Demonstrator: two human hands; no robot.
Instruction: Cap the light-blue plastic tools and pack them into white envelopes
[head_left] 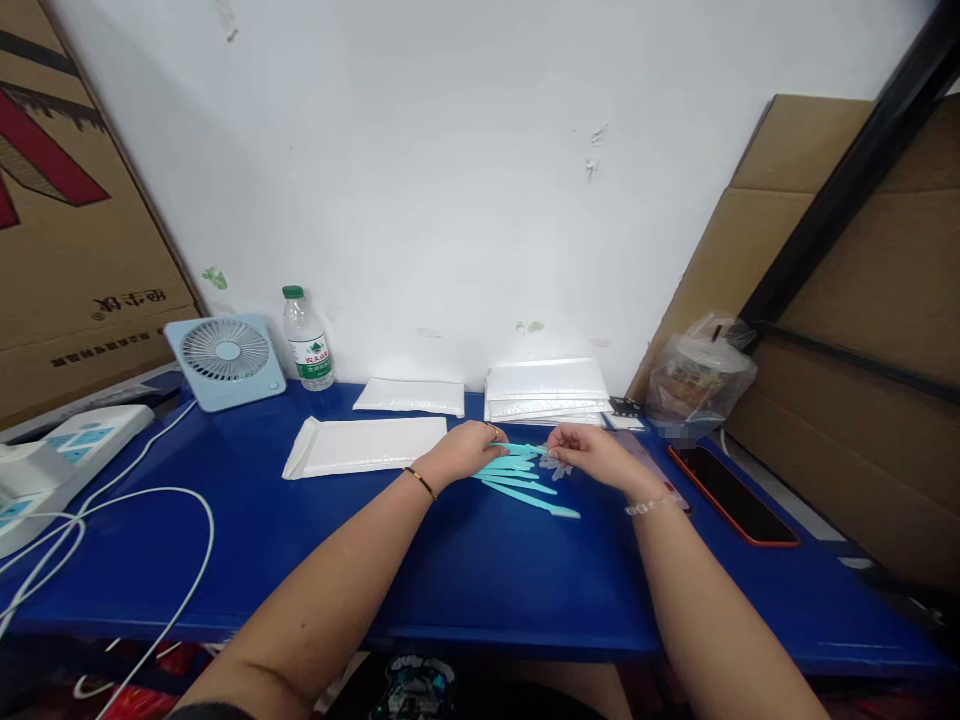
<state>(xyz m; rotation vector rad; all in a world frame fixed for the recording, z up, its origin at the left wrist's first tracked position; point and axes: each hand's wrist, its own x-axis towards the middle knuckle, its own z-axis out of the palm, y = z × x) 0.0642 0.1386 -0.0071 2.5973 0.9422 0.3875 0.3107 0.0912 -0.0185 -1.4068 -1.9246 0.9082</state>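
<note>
My left hand [463, 452] is closed around the handle ends of several slim turquoise eyebrow razors [534, 499], which fan out to the right above the blue table [525, 580]. At the tip of the topmost razor, the thumb and fingers of my right hand [592, 455] are pinched together. Small clear plastic pieces [555, 468] lie just under those fingers; their exact shape is hard to make out. A white padded envelope [375, 446] lies flat to the left of my left hand.
Behind my hands are another padded envelope [409, 396] and a stack of envelopes [547, 390]. A fan [229, 360], water bottle [307, 345] and power strip [90, 440] with loose cables stand left. To the right are a phone [735, 495] and a bagged cup [697, 375].
</note>
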